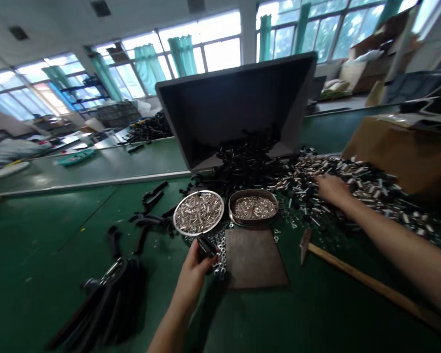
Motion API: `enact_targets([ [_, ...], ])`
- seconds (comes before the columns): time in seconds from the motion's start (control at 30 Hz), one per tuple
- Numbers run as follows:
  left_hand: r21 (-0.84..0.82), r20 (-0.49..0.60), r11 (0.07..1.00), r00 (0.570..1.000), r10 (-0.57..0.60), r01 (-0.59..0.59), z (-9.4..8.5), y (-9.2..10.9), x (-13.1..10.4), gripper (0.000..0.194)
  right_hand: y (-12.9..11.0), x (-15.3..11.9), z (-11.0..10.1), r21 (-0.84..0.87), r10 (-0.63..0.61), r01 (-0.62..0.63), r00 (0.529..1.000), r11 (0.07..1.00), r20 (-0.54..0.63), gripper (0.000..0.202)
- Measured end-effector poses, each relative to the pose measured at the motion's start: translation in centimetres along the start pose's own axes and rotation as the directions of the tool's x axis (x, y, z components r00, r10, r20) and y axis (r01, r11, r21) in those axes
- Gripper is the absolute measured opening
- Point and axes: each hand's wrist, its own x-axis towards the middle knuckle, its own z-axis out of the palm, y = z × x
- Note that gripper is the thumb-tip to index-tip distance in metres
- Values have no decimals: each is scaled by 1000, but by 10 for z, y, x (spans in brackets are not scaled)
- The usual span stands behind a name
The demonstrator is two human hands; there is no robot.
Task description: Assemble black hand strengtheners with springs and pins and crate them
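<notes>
My left hand (195, 264) is closed round a short black plastic part (207, 246), just left of a flat brown metal plate (256, 257). Small metal nuts (221, 257) lie scattered between that hand and the plate. Over on the right, my right hand (332, 189) reaches into a heap of silvery metal cylinders and black pieces (367, 189). Its fingers are blurred among the parts, so their grip does not show. A hammer (347, 264) with a wooden handle lies below my right forearm.
A round white-rimmed dish (199, 213) and an oval tin (253, 207) hold small metal pins. Behind them a grey bin (238, 108) lies tipped, black parts (242, 164) spilling out. Long black pieces (110, 299) lie front left. A cardboard box (400, 152) stands right.
</notes>
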Motion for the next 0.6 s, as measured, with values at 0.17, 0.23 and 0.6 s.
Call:
enact_targets([
  [0.17, 130, -346, 991, 936, 67, -23, -50, -7, -2, 26, 46, 7, 22, -54, -45, 42, 997, 998, -58, 25],
  [0.23, 244, -376, 969, 924, 71, 24, -60, -10, -2, 25, 59, 6, 28, -26, -132, 129, 984, 991, -118, 28],
  [0.6, 955, -8, 296, 1000, 19, 2, -35, -15, -3, 25, 3, -45, 17, 568, 119, -132, 991, 812, 59, 27],
])
